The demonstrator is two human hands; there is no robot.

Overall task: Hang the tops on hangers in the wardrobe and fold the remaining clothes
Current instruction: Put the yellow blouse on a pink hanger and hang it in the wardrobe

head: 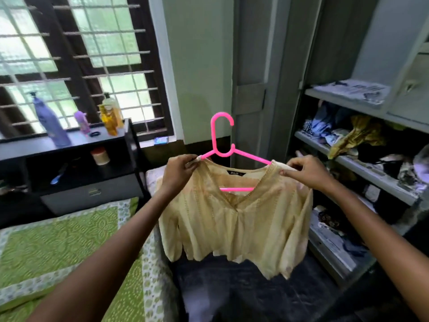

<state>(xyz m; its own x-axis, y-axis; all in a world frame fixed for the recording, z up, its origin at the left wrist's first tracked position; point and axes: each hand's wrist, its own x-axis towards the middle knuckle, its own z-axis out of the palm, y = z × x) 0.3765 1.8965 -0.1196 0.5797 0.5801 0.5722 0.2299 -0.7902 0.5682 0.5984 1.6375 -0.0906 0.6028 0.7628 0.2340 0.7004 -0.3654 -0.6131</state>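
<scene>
While it hangs on a bright pink plastic hanger [222, 145], the pale yellow embroidered V-neck top [234, 219] faces the camera, its shoulders running left to right and its hem pointing down, the hook upright. The left hand [180, 173] pinches the left shoulder and the right hand [306, 171] pinches the right. Behind and right, grey wardrobe shelves [362, 163] hold crumpled clothes; at left lie a green patterned bedspread [62, 242] and 3 bottles on a dark table [69, 145].
</scene>
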